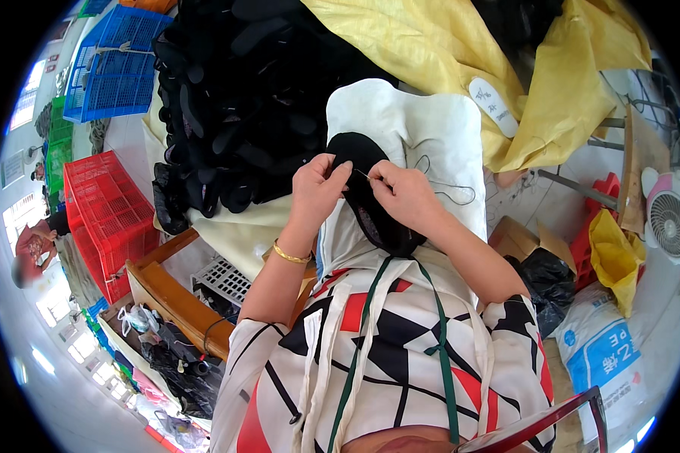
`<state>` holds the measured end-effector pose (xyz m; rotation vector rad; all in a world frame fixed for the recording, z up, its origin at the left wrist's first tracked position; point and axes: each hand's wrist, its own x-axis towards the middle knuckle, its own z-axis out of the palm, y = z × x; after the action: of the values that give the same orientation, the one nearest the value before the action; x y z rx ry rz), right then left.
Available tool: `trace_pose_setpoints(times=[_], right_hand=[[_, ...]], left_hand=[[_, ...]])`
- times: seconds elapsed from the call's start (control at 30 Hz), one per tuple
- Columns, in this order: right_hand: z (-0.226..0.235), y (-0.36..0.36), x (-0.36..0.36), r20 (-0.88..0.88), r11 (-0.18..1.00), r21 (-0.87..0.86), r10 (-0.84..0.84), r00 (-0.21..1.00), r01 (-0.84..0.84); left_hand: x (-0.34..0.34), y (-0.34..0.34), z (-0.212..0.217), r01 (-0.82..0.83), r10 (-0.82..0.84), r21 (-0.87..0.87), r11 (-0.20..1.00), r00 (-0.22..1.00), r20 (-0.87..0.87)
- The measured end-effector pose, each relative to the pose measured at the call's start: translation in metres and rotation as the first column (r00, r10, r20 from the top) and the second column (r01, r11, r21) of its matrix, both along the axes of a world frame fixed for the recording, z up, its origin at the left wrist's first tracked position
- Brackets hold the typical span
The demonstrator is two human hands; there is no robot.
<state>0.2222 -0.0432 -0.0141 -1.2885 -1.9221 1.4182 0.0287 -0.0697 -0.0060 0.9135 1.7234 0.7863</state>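
Note:
A black cloth shoe (385,226) lies lengthwise on a white cloth (446,124) over my lap. My left hand (319,187) is closed on the shoe's left edge, thumb pressed against the black fabric. From the right, my right hand (405,193) pinches a thin needle (362,174) whose tip points toward my left thumb. Dark thread (461,195) loops loosely over the white cloth beyond my right wrist. Whether the needle pierces the fabric is too small to tell.
A large heap of black shoes (242,98) fills the far left. Yellow sheeting (423,38) bears a white insole (493,106). Red (109,204) and blue (117,68) crates stand left, near a wooden drawer (166,291). A fan (666,215) and bags are at right.

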Motion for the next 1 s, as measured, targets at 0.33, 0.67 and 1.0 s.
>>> trace_pose_setpoints(times=[0.33, 0.67, 1.0], right_hand=[[-0.003, 0.002, -0.001, 0.105, 0.992, 0.112, 0.051, 0.993, -0.063], [-0.027, -0.006, -0.009, 0.194, 0.886, 0.427, 0.102, 0.976, -0.178], [-0.01, 0.01, 0.003, 0.258, 0.912, 0.283, 0.226, 0.939, -0.297]], left_hand=[[-0.001, 0.003, 0.0, 0.026, -0.026, -0.031, 0.999, 1.0, 0.011], [0.001, 0.014, 0.008, 0.002, 0.013, -0.123, 0.992, 0.992, 0.126], [0.003, 0.019, 0.011, -0.014, 0.045, -0.153, 0.988, 0.979, 0.199]])
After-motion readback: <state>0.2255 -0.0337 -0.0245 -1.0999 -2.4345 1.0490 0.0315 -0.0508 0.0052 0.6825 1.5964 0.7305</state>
